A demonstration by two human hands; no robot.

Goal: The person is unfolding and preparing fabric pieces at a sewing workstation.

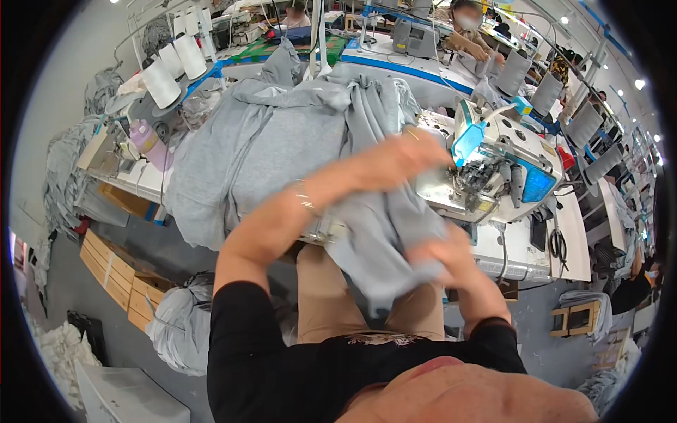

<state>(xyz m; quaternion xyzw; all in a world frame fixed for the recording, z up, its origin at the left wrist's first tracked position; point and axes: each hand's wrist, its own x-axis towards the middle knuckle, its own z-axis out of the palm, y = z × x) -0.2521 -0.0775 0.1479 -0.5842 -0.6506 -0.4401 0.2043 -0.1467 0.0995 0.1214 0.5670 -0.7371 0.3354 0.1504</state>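
Grey knit fabric (296,132) lies heaped over the worktable, and a piece of it (381,254) hangs off the front edge above my lap. My right hand (441,256), blurred by motion, grips that hanging piece. Reaching across the cloth, my left hand (418,153) is just left of an overlock sewing machine (508,164); blur hides its fingers, so I cannot tell whether it holds anything. A bright lamp with a blue cover (468,143) shines over the machine's needle area.
White thread cones (161,82) and a lilac bottle (151,143) stand at left. Scissors (558,246) and a phone (538,232) lie right of the machine. Grey thread cones (547,95) stand behind it. A tied grey bundle (180,330) sits on the floor. A co-worker (465,31) handles fabric opposite.
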